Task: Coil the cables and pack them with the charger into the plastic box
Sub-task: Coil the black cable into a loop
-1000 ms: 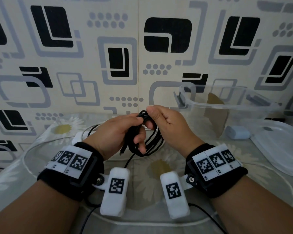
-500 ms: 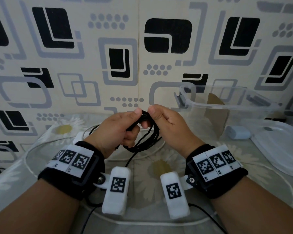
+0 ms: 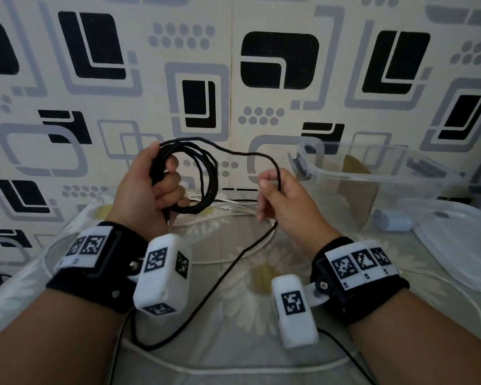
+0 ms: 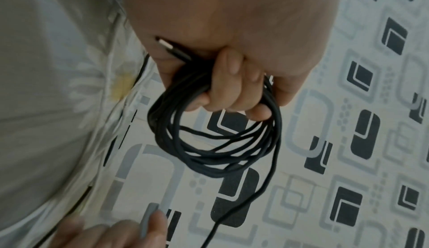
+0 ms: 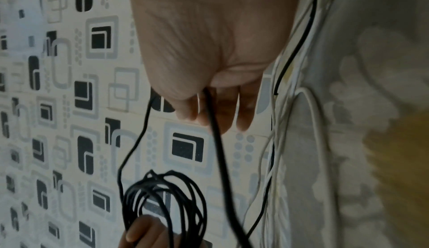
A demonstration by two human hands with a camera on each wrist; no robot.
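My left hand [image 3: 161,187] is raised above the table and grips a coil of black cable [image 3: 206,179] of several loops, with a plug end sticking out under the fist. In the left wrist view the fingers [image 4: 232,79] wrap round the coil [image 4: 216,142]. A loose strand arcs from the coil's top to my right hand [image 3: 272,187], which holds it between thumb and fingers, then trails down over the table [image 3: 228,270]. A white cable [image 3: 233,212] lies on the table behind the hands. The clear plastic box [image 3: 372,173] stands at right, with the pale charger [image 3: 392,219] beside it.
The box's clear lid [image 3: 461,245] lies flat at the right edge. The table wears a daisy-print cloth under clear plastic [image 3: 261,273]. A patterned wall [image 3: 233,79] stands close behind. More white cable [image 3: 206,368] runs along the front edge.
The hands have risen and drawn apart. The left hand now holds the coil alone, while the right has slid out along the loose strand to the right.
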